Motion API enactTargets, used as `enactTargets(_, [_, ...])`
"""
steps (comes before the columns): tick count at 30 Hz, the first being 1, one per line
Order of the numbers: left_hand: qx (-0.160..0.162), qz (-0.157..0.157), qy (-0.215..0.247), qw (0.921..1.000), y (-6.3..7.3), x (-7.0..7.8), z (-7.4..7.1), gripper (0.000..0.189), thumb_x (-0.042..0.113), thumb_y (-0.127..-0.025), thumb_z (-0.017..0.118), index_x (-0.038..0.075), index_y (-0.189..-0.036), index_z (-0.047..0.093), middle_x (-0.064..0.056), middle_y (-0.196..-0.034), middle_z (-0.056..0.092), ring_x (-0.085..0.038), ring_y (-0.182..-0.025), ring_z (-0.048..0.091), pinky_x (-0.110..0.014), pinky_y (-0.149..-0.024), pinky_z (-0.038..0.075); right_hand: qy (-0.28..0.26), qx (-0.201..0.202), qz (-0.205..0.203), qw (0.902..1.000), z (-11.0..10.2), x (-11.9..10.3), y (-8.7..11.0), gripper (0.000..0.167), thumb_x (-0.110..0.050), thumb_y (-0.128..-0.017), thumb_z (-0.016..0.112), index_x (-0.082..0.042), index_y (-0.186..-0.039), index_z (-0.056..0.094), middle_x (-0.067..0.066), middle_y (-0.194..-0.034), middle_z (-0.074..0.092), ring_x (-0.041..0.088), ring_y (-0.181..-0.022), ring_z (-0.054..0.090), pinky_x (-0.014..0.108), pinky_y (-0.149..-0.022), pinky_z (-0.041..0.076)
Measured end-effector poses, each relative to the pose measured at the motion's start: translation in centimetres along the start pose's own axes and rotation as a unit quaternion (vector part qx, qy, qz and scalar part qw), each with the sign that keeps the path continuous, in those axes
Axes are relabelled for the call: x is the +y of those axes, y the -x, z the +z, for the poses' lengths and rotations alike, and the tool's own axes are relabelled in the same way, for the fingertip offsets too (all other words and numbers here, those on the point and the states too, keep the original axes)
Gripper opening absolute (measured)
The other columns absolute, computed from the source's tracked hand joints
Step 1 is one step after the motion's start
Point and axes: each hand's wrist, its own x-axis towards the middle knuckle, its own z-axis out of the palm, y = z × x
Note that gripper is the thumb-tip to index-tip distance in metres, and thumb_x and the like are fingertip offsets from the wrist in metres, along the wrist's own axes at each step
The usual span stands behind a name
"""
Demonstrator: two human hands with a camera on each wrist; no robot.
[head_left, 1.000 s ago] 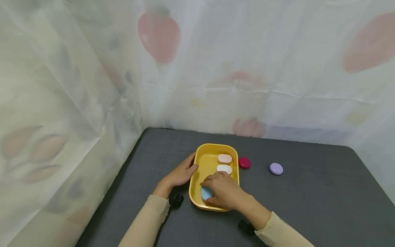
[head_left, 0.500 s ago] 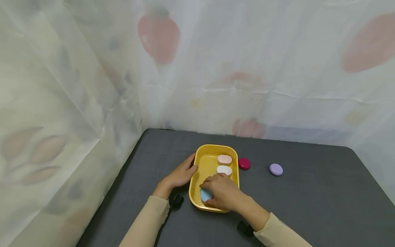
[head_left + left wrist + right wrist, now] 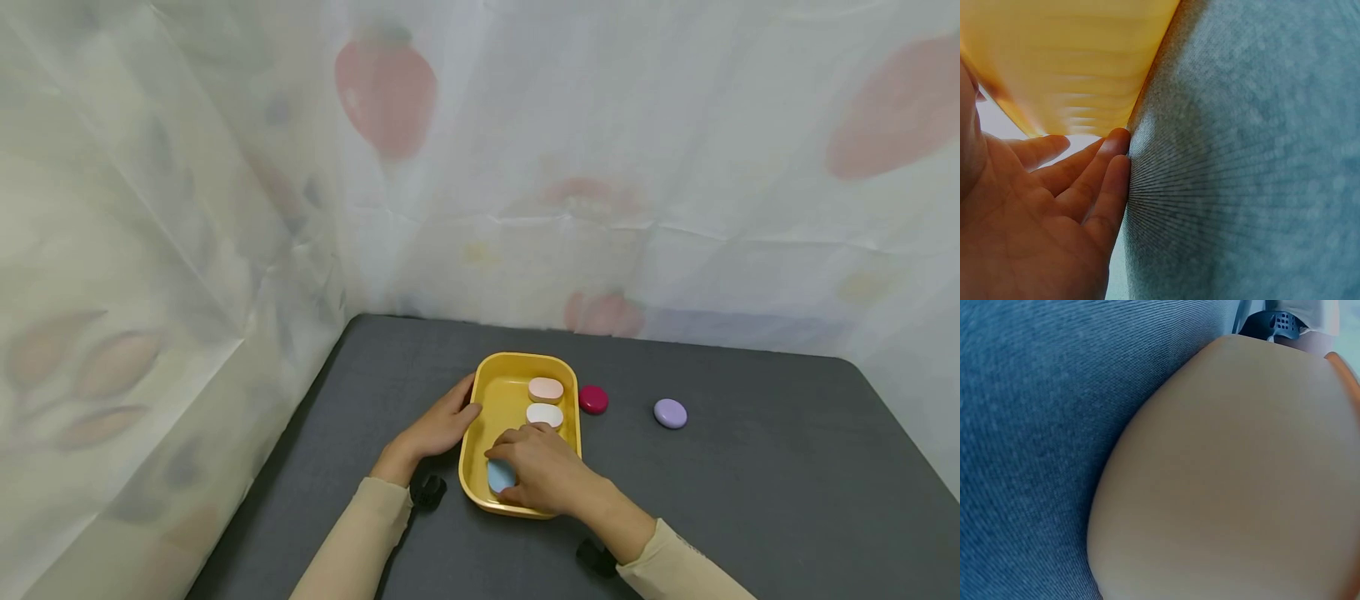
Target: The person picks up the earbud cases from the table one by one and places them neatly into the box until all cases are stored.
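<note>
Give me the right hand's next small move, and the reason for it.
I'd probably have the right hand loosen its hold on the blue piece and lift away: that piece already seems to be inside the yellow tray, along with the white piece and pink piece. The left hand holds the tray's side, and the crimson piece and purple piece lie outside.

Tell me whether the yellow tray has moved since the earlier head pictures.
No: in the head view, the yellow tray sits where it did against the far edge of the dark table.
</note>
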Motion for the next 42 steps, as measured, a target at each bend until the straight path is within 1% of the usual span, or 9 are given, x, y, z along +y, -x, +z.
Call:
enactTargets(13, [0.002,-0.012,-0.013,0.9998,0.0,0.0,0.0,0.058,0.026,-0.114,0.039,0.02,-0.167,0.018,-0.006,-0.168,0.032,-0.026,-0.147,0.044,-0.05,-0.116,0.041,-0.004,0.015,0.001,0.9999,-0.3,0.1,0.2,0.051,-0.043,-0.083,0.086,-0.022,-0.128,0.075,-0.004,-0.124,0.07,0.019,-0.112,0.063,0.047,-0.105,0.047])
enactTargets(19, [0.005,-0.01,-0.013,0.9999,0.1,0.0,0.1,0.059,0.025,-0.113,0.039,0.019,-0.167,0.017,-0.007,-0.168,0.031,-0.027,-0.147,0.044,-0.051,-0.116,0.042,-0.01,0.03,-0.001,0.9995,-0.8,0.2,0.4,0.052,-0.043,-0.082,0.087,-0.021,-0.128,0.075,-0.003,-0.123,0.07,0.019,-0.113,0.063,0.047,-0.105,0.047])
enactTargets(26, [0.005,-0.003,-0.013,0.9999,0.0,-0.1,0.0,0.059,0.024,-0.113,0.039,0.018,-0.167,0.018,-0.01,-0.168,0.031,-0.03,-0.149,0.042,-0.054,-0.117,0.038,-0.019,0.05,-0.004,0.9986,-1.3,0.4,0.7,0.053,-0.042,-0.08,0.089,-0.018,-0.126,0.076,0.0,-0.124,0.068,0.021,-0.107,0.062,0.047,-0.1,0.048])
enactTargets(27, [0.002,-0.003,-0.012,0.9999,0.2,0.4,-0.2,0.059,0.022,-0.113,0.039,0.015,-0.167,0.017,-0.012,-0.168,0.031,-0.032,-0.149,0.041,-0.055,-0.117,0.038,-0.02,0.051,-0.003,0.9985,-1.3,0.4,0.7,0.054,-0.042,-0.08,0.089,-0.018,-0.126,0.076,0.0,-0.125,0.068,0.021,-0.108,0.062,0.047,-0.101,0.048])
enactTargets(29, [0.003,-0.003,-0.012,0.9999,0.2,0.4,-0.2,0.059,0.022,-0.113,0.04,0.015,-0.167,0.018,-0.012,-0.168,0.032,-0.032,-0.148,0.042,-0.055,-0.117,0.038,-0.02,0.056,-0.004,0.9982,-1.3,0.5,0.7,0.054,-0.043,-0.08,0.089,-0.018,-0.126,0.076,0.0,-0.124,0.068,0.021,-0.108,0.062,0.047,-0.101,0.048])
enactTargets(33, [0.006,-0.011,-0.012,0.9999,0.2,0.4,-0.1,0.058,0.023,-0.113,0.041,0.017,-0.167,0.019,-0.008,-0.167,0.034,-0.027,-0.147,0.044,-0.051,-0.117,0.039,-0.023,0.074,-0.006,0.997,-1.5,0.8,0.8,0.055,-0.043,-0.079,0.09,-0.018,-0.126,0.076,0.0,-0.123,0.068,0.023,-0.111,0.062,0.047,-0.1,0.049])
enactTargets(34, [0.011,-0.012,-0.014,0.9998,0.0,-0.1,0.1,0.058,0.025,-0.113,0.041,0.02,-0.167,0.02,-0.005,-0.167,0.034,-0.025,-0.147,0.044,-0.05,-0.117,0.039,-0.026,0.078,-0.007,0.9966,-1.5,0.8,0.8,0.055,-0.043,-0.079,0.09,-0.018,-0.125,0.076,0.001,-0.123,0.069,0.023,-0.111,0.062,0.047,-0.1,0.05])
enactTargets(35, [0.011,-0.014,-0.014,0.9997,0.0,-0.1,0.1,0.058,0.025,-0.113,0.041,0.021,-0.167,0.02,-0.004,-0.167,0.034,-0.024,-0.147,0.044,-0.049,-0.118,0.039,-0.03,0.082,-0.006,0.9962,-1.6,0.9,0.8,0.055,-0.043,-0.079,0.09,-0.017,-0.126,0.076,0.001,-0.123,0.068,0.023,-0.112,0.062,0.047,-0.101,0.05])
enactTargets(42, [0.005,-0.008,-0.006,0.9999,0.1,0.1,0.1,0.059,0.024,-0.113,0.039,0.018,-0.167,0.017,-0.009,-0.169,0.029,-0.03,-0.15,0.041,-0.054,-0.118,0.038,-0.041,0.095,0.009,0.9946,-2.0,1.4,0.9,0.059,-0.043,-0.079,0.091,-0.02,-0.13,0.073,0.0,-0.125,0.067,0.022,-0.117,0.061,0.045,-0.103,0.051])
